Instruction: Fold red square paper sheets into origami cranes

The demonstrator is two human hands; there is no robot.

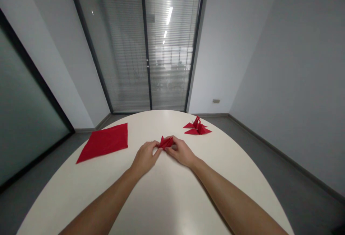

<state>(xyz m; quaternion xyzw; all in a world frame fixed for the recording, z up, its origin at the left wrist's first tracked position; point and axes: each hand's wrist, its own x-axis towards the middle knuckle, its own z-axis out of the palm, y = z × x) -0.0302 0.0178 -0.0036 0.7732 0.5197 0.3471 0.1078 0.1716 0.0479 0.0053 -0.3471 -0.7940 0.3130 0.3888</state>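
Observation:
A small folded red paper piece (166, 143), pointed at its top left, sits between my two hands over the middle of the table. My left hand (145, 156) pinches its left side between thumb and fingers. From the right, my right hand (183, 151) grips the other side, its thumb at the near edge. My fingertips hide part of the folds. Beyond my right hand, two finished red paper cranes (199, 130) stand close together with their wings spread.
Flat red paper (107, 141) lies on the left of the round white table (151, 206), reaching near its edge. Past the table are a glass partition with blinds (126, 48) and grey walls.

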